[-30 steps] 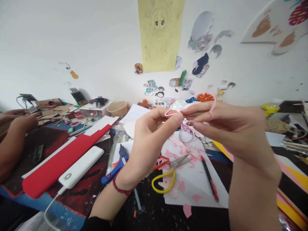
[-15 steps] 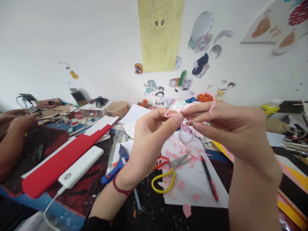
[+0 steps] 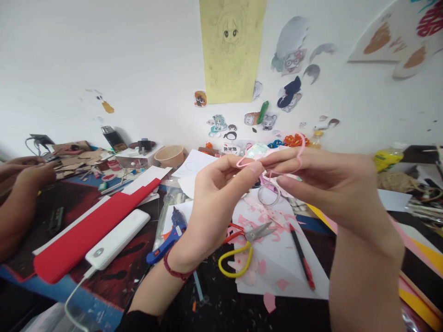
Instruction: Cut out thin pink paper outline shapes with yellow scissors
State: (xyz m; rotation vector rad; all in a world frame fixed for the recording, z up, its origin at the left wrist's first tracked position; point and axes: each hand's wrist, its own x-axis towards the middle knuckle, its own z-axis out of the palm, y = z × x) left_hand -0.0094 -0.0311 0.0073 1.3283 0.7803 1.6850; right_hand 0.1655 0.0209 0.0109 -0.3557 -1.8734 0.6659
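My left hand (image 3: 221, 193) pinches a thin pink cord (image 3: 244, 162) between thumb and forefinger, and a small loop of it stands out above the thumb. My right hand (image 3: 321, 189) meets it fingertip to fingertip, with the cord running over its fingers and a loop rising above them. Its thumb sits a little below the fingers, by the hanging strand. A silver metal ring (image 3: 269, 194) hangs just under the fingertips, with a pinkish-purple piece at its top. The exact spot where the cord joins the ring is hidden by my fingers.
Below lie scissors (image 3: 249, 240), a red-black pen (image 3: 302, 258) and pink scraps on white paper (image 3: 277, 281). A blue glue gun (image 3: 169, 235), white power bank (image 3: 117, 239) and red folded strip (image 3: 93, 230) lie left. Another person's hand (image 3: 31, 180) works at far left.
The cord loop over my right hand has shifted slightly left, and the right thumb has eased a little away from the fingers. My left hand keeps its pinch; the view has barely shifted.
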